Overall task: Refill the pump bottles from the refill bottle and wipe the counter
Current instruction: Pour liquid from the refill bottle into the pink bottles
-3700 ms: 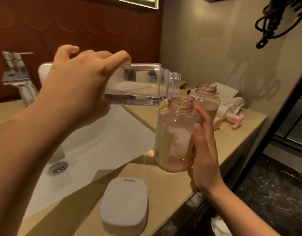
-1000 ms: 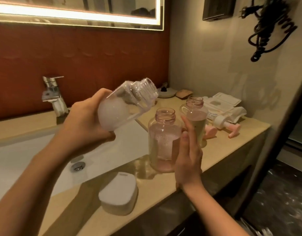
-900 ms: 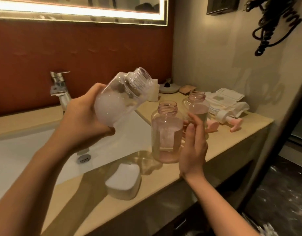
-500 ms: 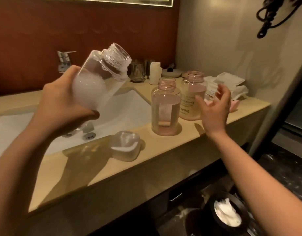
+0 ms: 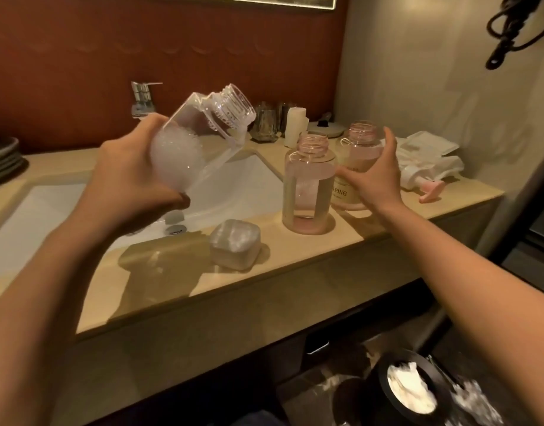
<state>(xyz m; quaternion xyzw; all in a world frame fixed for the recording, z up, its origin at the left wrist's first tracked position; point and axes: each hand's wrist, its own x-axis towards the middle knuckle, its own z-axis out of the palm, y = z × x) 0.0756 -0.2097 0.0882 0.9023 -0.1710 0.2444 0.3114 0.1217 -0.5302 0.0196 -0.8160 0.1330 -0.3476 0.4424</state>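
- The beige worktop (image 5: 295,272) runs right across the view, and both pump bottles stand on it to the right of the white sink (image 5: 234,186).
- The refill bottle (image 5: 200,139) is in the air over the sink's right edge, with the left hand (image 5: 132,176) wrapped round its base. Its long axis slants, the open threaded mouth points up and to the right, and only white foam shows, bunched at the low end.
- A few seconds ago it lay level over the near bottle's neck; now it's tipped back and clear of it!
- The near pump bottle (image 5: 309,186) stands upright with its neck open, pinkish liquid and bubbles inside.
- The far pump bottle (image 5: 356,155) is just behind and to the right, also upright and uncapped, with pale liquid inside. The right hand (image 5: 375,176) has closed round it, thumb on the label; half a second back that hand was spread in the air beside it.
- A pale box (image 5: 235,247) sits at the front edge, near the sink.
- A pink pump head (image 5: 430,190) lies on its side, far right.
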